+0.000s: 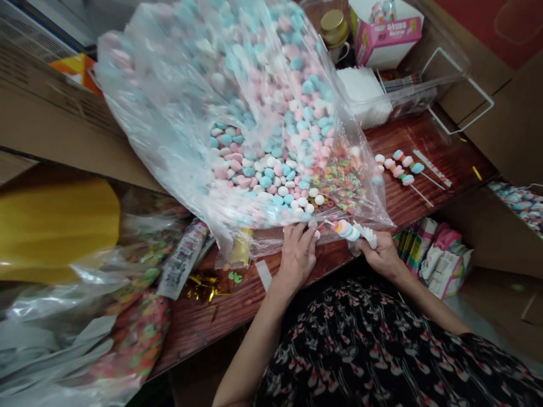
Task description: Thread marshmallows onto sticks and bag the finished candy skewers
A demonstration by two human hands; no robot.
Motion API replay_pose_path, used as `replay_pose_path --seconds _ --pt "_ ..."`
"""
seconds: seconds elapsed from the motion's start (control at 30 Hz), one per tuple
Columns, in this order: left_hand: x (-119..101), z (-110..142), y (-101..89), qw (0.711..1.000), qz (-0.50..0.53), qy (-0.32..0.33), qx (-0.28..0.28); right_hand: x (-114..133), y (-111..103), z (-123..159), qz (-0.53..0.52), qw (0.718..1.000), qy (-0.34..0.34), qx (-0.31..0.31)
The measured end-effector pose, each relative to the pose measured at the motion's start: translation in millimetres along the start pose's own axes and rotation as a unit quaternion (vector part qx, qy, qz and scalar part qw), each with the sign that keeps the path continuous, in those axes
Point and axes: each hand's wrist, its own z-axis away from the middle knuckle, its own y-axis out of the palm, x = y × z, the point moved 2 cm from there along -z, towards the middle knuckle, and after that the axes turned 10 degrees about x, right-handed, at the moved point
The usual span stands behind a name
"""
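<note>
My right hand (379, 254) is closed around the lower end of a candy skewer (345, 229), with crumpled white material at its grip. Pink, yellow, white and blue candies are threaded on the stick, whose tip points left. Close to that tip, the fingers of my left hand (297, 254) are bent together around a small pale pink candy (317, 233); part of the grip is hidden. Beyond both hands lies a large clear plastic bag (169, 130) full of pink, blue and white candies (267, 181). Small orange and green ring candies (343, 175) lie at its right side.
Finished-looking candy skewers (401, 169) rest on the wooden table (449, 152) at right. Behind them stands a clear bin (407, 93) with a pink box (390, 39). A bag of ring candies (131, 339) and a yellow round object (55, 229) are at left.
</note>
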Motion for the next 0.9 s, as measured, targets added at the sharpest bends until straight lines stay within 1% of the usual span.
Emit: replay_pose_path --seconds 0.13,0.23,0.3,0.4,0.47,0.53,0.63,0.7,0.73,0.77,0.8,0.87,0.9 --pt "-1.7 5.9 1.0 0.999 -0.027 0.014 -0.02 -3.6 -1.7 3.4 0.009 1.0 -0.004 -0.001" --pt "-0.5 1.9 1.1 0.998 -0.01 0.032 -0.048 -2.9 -1.6 3.1 0.006 1.0 -0.017 0.002" --pt "2.4 -5.4 0.3 0.998 0.002 0.017 -0.06 0.7 -1.8 0.9 0.0 0.999 -0.031 0.003" --pt "5.2 -15.4 -1.3 0.999 -0.019 -0.022 -0.044 7.4 -2.8 -3.0 -0.002 0.999 -0.053 0.011" --pt "4.5 -17.4 -2.3 0.998 -0.039 -0.039 -0.034 9.6 -3.6 -3.9 0.002 0.998 -0.062 0.015" --pt "2.8 -15.9 -2.8 0.997 -0.046 -0.047 -0.038 8.6 -3.8 -2.9 0.005 0.998 -0.062 0.018" --pt "0.6 -12.4 -1.3 0.999 -0.007 -0.033 -0.04 4.8 -2.7 0.3 0.007 0.998 -0.063 0.028" --pt "0.0 -11.2 -0.3 0.996 0.07 -0.035 -0.04 3.8 -1.5 1.6 0.018 0.997 -0.071 0.039" --pt "0.2 -10.9 -0.4 0.989 0.129 -0.053 -0.048 4.1 -1.0 1.8 0.025 0.996 -0.077 0.043" --pt "0.6 -10.7 -1.1 0.974 0.201 -0.083 -0.06 4.6 -0.6 1.8 0.032 0.995 -0.083 0.046" --pt "0.9 -10.4 -2.1 0.95 0.279 -0.118 -0.076 5.3 -0.2 1.6 0.037 0.994 -0.088 0.049" --pt "0.4 -10.2 -5.1 0.883 0.422 -0.179 -0.1 6.2 0.8 1.1 0.043 0.993 -0.095 0.054" --pt "-0.7 -10.5 -7.0 0.85 0.478 -0.195 -0.103 6.2 1.4 0.9 0.047 0.993 -0.095 0.058"
